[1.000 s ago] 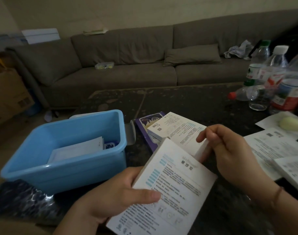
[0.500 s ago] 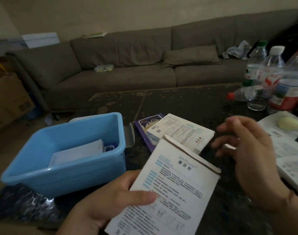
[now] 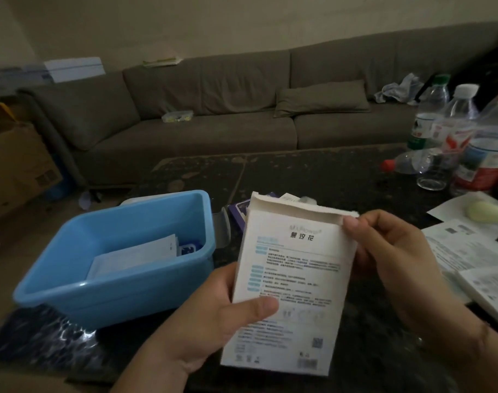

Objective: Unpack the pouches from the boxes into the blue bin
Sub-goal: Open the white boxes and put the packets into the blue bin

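I hold a flat white box (image 3: 293,285) with printed text upright in front of me, its top flap torn open. My left hand (image 3: 213,316) grips its lower left side, thumb across the front. My right hand (image 3: 398,259) pinches the box's upper right corner just under the open flap. The blue bin (image 3: 114,290) sits to the left on the dark table, with white pouches (image 3: 134,256) lying inside. Another purple box (image 3: 237,214) peeks out behind the held box, mostly hidden.
Plastic water bottles (image 3: 451,131) crowd the table's far right. Printed leaflets and white boxes (image 3: 469,251) lie at the right edge, with a pale yellow lump (image 3: 486,212) on paper. A grey sofa (image 3: 213,114) runs along the back; a cardboard carton (image 3: 12,165) stands at left.
The box's top flap got torn open, and the box tilted from slanted to upright. My right hand pulled away, then came back to pinch the upper right corner.
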The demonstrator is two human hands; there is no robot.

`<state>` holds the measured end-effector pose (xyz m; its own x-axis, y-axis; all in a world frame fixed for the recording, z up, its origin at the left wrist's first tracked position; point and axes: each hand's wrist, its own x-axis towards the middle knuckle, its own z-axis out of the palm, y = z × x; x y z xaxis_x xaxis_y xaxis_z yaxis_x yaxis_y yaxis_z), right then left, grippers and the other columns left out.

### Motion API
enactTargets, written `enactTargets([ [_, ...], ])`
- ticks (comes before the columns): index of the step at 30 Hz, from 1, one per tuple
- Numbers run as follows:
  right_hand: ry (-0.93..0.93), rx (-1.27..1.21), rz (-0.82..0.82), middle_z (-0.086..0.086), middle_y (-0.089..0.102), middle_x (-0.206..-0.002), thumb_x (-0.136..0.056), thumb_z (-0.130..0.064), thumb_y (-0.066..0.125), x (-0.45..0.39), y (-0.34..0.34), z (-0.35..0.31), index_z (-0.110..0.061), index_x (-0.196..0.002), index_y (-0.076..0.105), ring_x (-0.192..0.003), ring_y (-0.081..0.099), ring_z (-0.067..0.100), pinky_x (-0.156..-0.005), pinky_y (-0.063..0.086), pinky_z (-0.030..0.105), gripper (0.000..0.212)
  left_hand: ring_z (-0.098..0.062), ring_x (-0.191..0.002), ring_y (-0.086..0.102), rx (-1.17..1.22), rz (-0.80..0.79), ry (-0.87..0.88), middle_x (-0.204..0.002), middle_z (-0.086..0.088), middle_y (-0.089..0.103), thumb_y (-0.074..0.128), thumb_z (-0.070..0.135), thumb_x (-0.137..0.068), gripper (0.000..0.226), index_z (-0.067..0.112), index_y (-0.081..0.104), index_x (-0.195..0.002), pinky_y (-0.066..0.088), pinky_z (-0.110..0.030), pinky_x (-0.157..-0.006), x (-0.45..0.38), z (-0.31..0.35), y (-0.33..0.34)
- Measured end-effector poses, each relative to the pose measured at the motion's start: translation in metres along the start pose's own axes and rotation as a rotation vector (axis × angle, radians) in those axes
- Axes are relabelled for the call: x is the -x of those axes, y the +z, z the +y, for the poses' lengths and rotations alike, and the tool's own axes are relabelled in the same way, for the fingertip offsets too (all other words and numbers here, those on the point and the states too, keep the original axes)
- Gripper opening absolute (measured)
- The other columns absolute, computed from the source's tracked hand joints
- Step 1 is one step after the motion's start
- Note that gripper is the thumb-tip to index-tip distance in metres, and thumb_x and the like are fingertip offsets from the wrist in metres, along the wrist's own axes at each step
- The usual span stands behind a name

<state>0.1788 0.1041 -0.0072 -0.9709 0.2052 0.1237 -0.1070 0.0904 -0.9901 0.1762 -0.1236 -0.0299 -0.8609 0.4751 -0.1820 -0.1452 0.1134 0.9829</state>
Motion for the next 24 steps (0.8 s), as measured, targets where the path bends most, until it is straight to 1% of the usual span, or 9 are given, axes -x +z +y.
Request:
enactTargets([
  [3, -0.184, 0.027, 0.062, 0.012, 0.057, -0.057, -0.066, -0.055, 0.061, 0.01, 0.004, -0.007, -0.007, -0.07, 0.056, -0.047, 0.051, 0.02, -0.046, 0.045, 0.024, 0.049, -0.01, -0.109, 0.068, -0.142, 0.208, 0.075, -0.111, 0.009, 0.075, 0.075, 0.003, -0.08, 0.041, 0.03, 0.071, -0.11, 0.052, -0.044, -0.1, -0.005, 0.005, 0.012],
  [5, -0.36, 0.149, 0.075, 0.013, 0.054, -0.056, -0.075, -0.044, 0.065, 0.017, 0.008, -0.006, -0.015, -0.063, 0.053, -0.046, 0.047, 0.022, -0.042, 0.039, 0.022, 0.033, -0.004, -0.107, 0.067, -0.176, 0.362, 0.108, -0.108, 0.015, 0.075, 0.077, 0.0, -0.078, 0.049, 0.037, 0.069, -0.109, 0.053, -0.041, -0.099, -0.008, 0.006, 0.02],
  [7, -0.436, 0.217, 0.073, 0.007, 0.056, -0.057, -0.078, -0.032, 0.065, 0.02, 0.008, -0.001, -0.022, -0.063, 0.052, -0.047, 0.051, 0.02, -0.04, 0.04, 0.02, 0.022, -0.003, -0.109, 0.064, -0.044, 0.404, 0.189, -0.113, 0.014, 0.072, 0.078, 0.008, -0.076, 0.05, 0.042, 0.067, -0.111, 0.052, -0.037, -0.096, -0.006, 0.009, 0.029],
  [9, -0.474, 0.251, 0.073, 0.003, 0.06, -0.058, -0.079, -0.036, 0.065, 0.02, 0.005, 0.001, -0.024, -0.062, 0.052, -0.051, 0.056, 0.019, -0.041, 0.045, 0.024, 0.024, -0.008, -0.112, 0.062, 0.07, 0.423, 0.316, -0.115, 0.011, 0.07, 0.076, 0.024, -0.065, 0.048, 0.043, 0.068, -0.108, 0.047, -0.032, -0.092, -0.002, 0.013, 0.034],
  [11, -0.57, 0.33, 0.091, 0.001, 0.059, -0.055, -0.078, -0.041, 0.06, 0.021, 0.001, 0.001, -0.023, -0.058, 0.053, -0.049, 0.056, 0.018, -0.042, 0.045, 0.029, 0.028, -0.009, -0.106, 0.064, 0.069, 0.466, 0.439, -0.104, 0.008, 0.07, 0.072, 0.03, -0.063, 0.042, 0.041, 0.07, -0.103, 0.046, -0.028, -0.086, 0.004, 0.018, 0.035],
  [13, -0.699, 0.432, 0.108, -0.002, 0.054, -0.048, -0.079, -0.038, 0.057, 0.023, -0.002, 0.0, -0.022, -0.055, 0.056, -0.044, 0.052, 0.014, -0.04, 0.039, 0.025, 0.029, -0.007, -0.095, 0.066, 0.044, 0.501, 0.484, -0.091, 0.006, 0.071, 0.069, 0.024, -0.071, 0.028, 0.036, 0.072, -0.096, 0.05, -0.023, -0.076, 0.008, 0.026, 0.034],
  [17, -0.877, 0.606, 0.146, -0.004, 0.045, -0.041, -0.09, -0.029, 0.05, 0.026, -0.008, -0.001, -0.011, -0.048, 0.059, -0.035, 0.041, 0.008, -0.04, 0.03, 0.024, 0.046, 0.001, -0.089, 0.067, -0.233, 0.557, 0.462, -0.086, 0.015, 0.073, 0.073, 0.009, -0.083, 0.021, 0.029, 0.073, -0.09, 0.05, -0.009, -0.065, 0.018, 0.042, 0.027],
  [22, -0.97, 0.554, 0.059, -0.009, 0.052, -0.05, -0.093, -0.032, 0.051, 0.022, -0.01, 0.001, -0.014, -0.058, 0.062, -0.044, 0.045, 0.005, -0.043, 0.034, 0.017, 0.041, 0.01, -0.086, 0.065, -0.593, 0.529, 0.305, -0.083, 0.026, 0.071, 0.08, 0.021, -0.073, 0.03, 0.038, 0.066, -0.093, 0.046, -0.011, -0.068, 0.039, 0.065, 0.009],
  [24, -1.014, 0.563, 0.005, -0.008, 0.055, -0.056, -0.089, -0.035, 0.056, 0.022, -0.011, 0.001, -0.014, -0.062, 0.062, -0.046, 0.048, 0.005, -0.042, 0.039, 0.025, 0.034, 0.012, -0.084, 0.062, -0.67, 0.552, 0.256, -0.083, 0.029, 0.069, 0.083, 0.024, -0.072, 0.03, 0.039, 0.066, -0.091, 0.043, -0.013, -0.065, 0.043, 0.068, 0.007],
])
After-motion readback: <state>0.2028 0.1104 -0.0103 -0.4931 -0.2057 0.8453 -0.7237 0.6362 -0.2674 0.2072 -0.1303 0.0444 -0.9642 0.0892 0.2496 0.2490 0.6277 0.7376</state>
